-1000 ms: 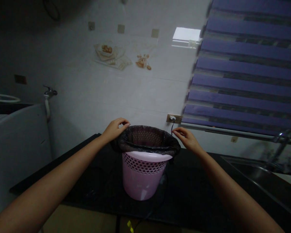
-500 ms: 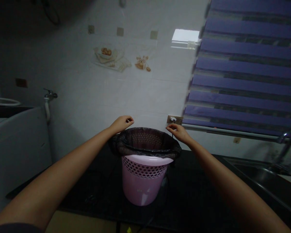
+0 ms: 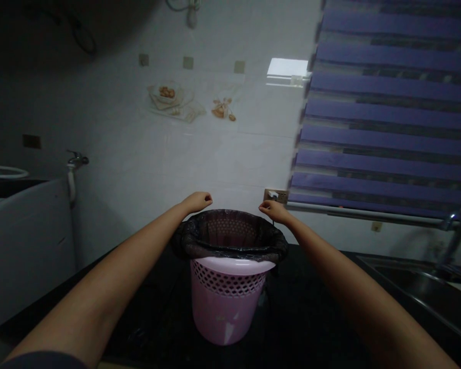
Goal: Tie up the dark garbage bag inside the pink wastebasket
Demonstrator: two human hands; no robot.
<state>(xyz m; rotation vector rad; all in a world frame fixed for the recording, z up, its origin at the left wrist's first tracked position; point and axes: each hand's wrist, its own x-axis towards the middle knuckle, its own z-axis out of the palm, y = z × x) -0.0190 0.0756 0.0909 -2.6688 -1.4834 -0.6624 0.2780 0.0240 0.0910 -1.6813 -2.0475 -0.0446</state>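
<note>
A pink wastebasket with a lattice band below its rim stands upright on the dark countertop. A black bin bag lines it, its edge folded outward over the rim. My left hand is just above the far left of the bag, fingers curled in toward the thumb. At the far right, my right hand has its fingertips pinched together. Both sets of fingertips show against the white wall with nothing visible between them. Whether either wrist touches the bag is hard to tell.
A sink with a faucet is at the right. Behind stands a tiled wall with a plugged-in outlet and a purple striped blind. What looks like a washing machine is at the left, near a wall tap.
The view has tilted up slightly, so everything sits lower. My left thumb and fingers have drawn closer together. The hands stay near the far rim, and the bag looks the same.
</note>
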